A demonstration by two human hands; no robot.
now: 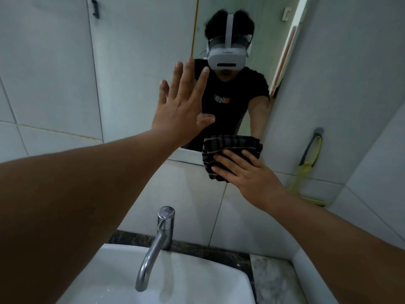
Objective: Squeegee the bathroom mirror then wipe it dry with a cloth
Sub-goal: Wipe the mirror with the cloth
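Drying pass at the mirror's (153, 62) bottom edge.
Right hand (247, 172) presses the folded checked cloth (230, 145) flat, fingers spread; left hand (182, 102), fingers wide, braces on glass and will likely leave smudges needing rewiping.

Bench (271, 279) I'm seeing here is a dark speckled stone top with a paler marble patch on the right. White sink (197, 279) sits in it, chrome tap (158, 242) rising from the back edge and curving over the basin.

Dim, flat cool light; soft focus, wide-angle warp at edges.
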